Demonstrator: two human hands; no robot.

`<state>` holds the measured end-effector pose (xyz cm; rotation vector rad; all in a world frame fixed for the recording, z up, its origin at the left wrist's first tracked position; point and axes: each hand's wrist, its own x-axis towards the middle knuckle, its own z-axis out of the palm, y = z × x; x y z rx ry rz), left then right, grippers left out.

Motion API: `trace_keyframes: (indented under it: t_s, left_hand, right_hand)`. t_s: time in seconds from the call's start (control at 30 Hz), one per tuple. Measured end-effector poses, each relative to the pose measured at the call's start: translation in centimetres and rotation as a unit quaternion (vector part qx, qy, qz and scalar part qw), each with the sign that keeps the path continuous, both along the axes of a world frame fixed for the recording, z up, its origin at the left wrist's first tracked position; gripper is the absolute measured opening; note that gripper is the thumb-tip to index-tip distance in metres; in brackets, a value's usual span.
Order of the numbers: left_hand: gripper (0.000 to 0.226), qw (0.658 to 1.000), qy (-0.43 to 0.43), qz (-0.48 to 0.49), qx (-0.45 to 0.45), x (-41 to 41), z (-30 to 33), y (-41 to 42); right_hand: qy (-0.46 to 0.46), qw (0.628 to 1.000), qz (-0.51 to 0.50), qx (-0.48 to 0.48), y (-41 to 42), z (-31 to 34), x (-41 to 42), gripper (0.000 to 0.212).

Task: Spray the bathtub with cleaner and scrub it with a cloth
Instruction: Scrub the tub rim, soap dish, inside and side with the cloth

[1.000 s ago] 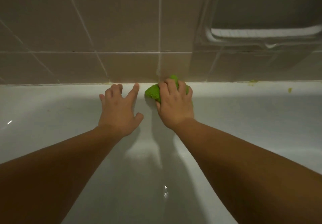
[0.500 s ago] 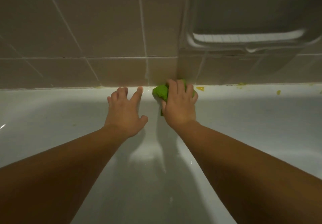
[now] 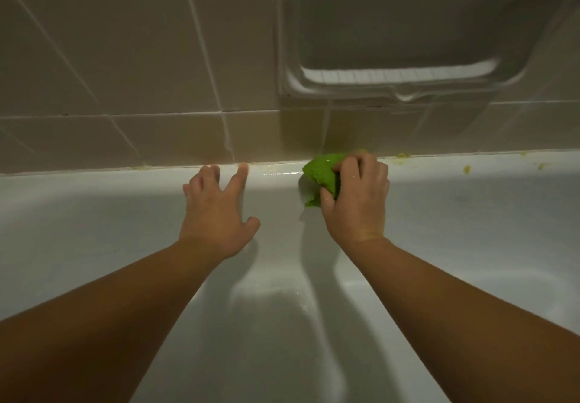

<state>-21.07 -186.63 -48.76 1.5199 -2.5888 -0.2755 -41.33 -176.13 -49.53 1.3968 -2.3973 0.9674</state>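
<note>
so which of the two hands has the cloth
The right hand, fingers curled round the green cloth on the tub's far ledge. The left hand rests flat and holds nothing.

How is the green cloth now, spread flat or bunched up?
Bunched up. The green cloth is a crumpled wad gripped in the right hand, pressed on the bathtub ledge by the wall.

White bathtub (image 3: pixel 125 220): far ledge runs left to right under tiled wall, inner wall slopes down toward near side. On far ledge: left hand (image 3: pixel 216 214) pressed flat, fingers spread, fingertips at wall seam; right of it, green cloth (image 3: pixel 321 172) bunched against ledge, right hand (image 3: pixel 356 200) gripping it. Wet sheen on ledge between hands. Yellowish specks (image 3: pixel 466 169) on ledge far right.
</note>
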Motion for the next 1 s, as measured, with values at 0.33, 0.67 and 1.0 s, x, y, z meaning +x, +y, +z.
trace_keyframes:
  t_s: [0.33,0.67,1.0]
  left_hand:
    - [0.089,0.998,0.027,0.025,-0.055,-3.0,-1.6,1.5]
    - [0.087,0.995,-0.047,-0.047,-0.069,-9.3,-1.8,4.3]
    - [0.091,0.997,-0.051,-0.046,-0.04,-13.2,-0.7,6.2]
  right_hand:
    - [0.016,1.0,0.0,0.002,-1.5,-1.4,-2.4,0.037]
    - [0.096,0.995,-0.023,0.021,4.0,-3.5,-11.4,0.043]
    - [0.108,0.987,0.062,0.102,5.1,-1.5,-11.3,0.061]
